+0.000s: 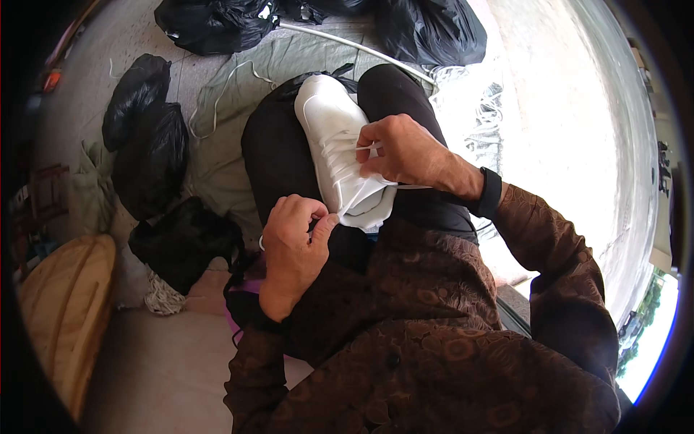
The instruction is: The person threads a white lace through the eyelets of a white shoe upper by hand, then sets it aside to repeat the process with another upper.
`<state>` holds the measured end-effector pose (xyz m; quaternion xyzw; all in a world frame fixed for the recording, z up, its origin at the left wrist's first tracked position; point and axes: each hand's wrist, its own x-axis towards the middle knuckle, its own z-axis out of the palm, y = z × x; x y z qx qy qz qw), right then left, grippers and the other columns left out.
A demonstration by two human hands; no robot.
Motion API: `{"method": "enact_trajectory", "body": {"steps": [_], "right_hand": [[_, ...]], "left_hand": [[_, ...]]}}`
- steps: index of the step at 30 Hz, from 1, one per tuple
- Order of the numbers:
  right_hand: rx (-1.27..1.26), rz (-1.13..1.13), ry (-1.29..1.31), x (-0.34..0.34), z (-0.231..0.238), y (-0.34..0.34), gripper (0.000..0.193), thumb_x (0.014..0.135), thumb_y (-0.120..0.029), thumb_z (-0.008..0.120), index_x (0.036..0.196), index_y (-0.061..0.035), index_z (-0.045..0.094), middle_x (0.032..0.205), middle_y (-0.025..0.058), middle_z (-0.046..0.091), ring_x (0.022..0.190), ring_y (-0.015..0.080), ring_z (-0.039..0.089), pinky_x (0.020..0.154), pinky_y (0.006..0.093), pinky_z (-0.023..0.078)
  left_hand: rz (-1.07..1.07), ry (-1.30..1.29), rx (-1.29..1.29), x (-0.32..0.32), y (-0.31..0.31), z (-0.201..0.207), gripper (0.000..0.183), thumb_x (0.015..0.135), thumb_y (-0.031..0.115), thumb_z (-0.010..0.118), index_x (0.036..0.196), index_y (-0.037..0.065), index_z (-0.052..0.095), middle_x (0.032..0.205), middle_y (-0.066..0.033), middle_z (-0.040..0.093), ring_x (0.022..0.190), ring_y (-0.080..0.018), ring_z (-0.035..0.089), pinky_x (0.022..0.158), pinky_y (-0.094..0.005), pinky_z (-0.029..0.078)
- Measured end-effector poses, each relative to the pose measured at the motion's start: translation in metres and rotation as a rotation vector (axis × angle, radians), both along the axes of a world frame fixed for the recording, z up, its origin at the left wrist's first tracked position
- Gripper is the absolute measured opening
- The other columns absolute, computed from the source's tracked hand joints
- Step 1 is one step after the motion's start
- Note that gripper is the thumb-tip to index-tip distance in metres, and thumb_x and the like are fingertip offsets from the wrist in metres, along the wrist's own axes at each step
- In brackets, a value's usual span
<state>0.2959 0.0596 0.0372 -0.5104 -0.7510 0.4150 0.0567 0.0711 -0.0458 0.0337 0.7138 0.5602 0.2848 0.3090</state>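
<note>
A white sneaker [323, 110] rests on my lap between my black-trousered thighs, its toe pointing away from me and its open collar toward me. White shoelace [351, 204] runs through the upper eyelets. My left hand [295, 249] is at the left of the collar, thumb and forefinger pinched on a stretch of lace. Over the right side of the lacing, my right hand [413, 153] is closed on another length of lace, pulled slightly off the tongue. A loose lace end trails below the right hand toward my thigh. The right fingertips are partly hidden.
Black plastic bags lie at the far side [432, 32] and along the left [150, 160]. A white rod [340, 40] crosses a grey-green sheet [217, 155] beyond my knees. White cords [470, 101] are heaped at the right; another bundle [163, 295] lies left. A wooden board [69, 307] stands near left.
</note>
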Motion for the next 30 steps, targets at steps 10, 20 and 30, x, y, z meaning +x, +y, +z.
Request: {"method": "enact_trajectory", "body": {"steps": [10,20,30], "right_hand": [[0.283,0.193,-0.071,-0.005,-0.019,-0.022,0.023,0.077,-0.010,0.075,0.091,0.0025,0.062,0.075,0.0172,0.068,0.077,0.0360,0.070,0.067,0.0438,0.056],[0.842,0.522,-0.122,0.009,-0.016,-0.004,0.020,0.084,-0.014,0.063,0.099,-0.0032,0.054,0.078,0.0083,0.059,0.072,0.0257,0.065,0.061,0.0383,0.054],[0.461,-0.642,0.255,0.137,0.005,0.005,0.020,0.104,-0.010,0.051,0.087,0.0004,0.052,0.073,-0.0035,0.046,0.066,0.0102,0.040,0.059,0.0269,0.039]], "left_hand": [[0.158,-0.117,-0.216,0.003,-0.017,0.006,0.018,0.085,0.013,0.074,0.086,0.000,0.062,0.078,-0.0107,0.061,0.062,-0.0248,0.057,0.059,-0.0352,0.047],[0.157,-0.633,-0.493,0.001,-0.007,0.019,0.031,0.098,0.011,0.056,0.070,0.001,0.056,0.057,0.0018,0.042,0.054,-0.0051,0.037,0.051,-0.0253,0.027],[0.404,-1.446,-0.465,-0.085,-0.020,0.005,0.039,0.105,0.022,0.052,0.070,0.008,0.043,0.067,-0.0026,0.037,0.066,-0.0164,0.040,0.069,-0.0330,0.038]]}}
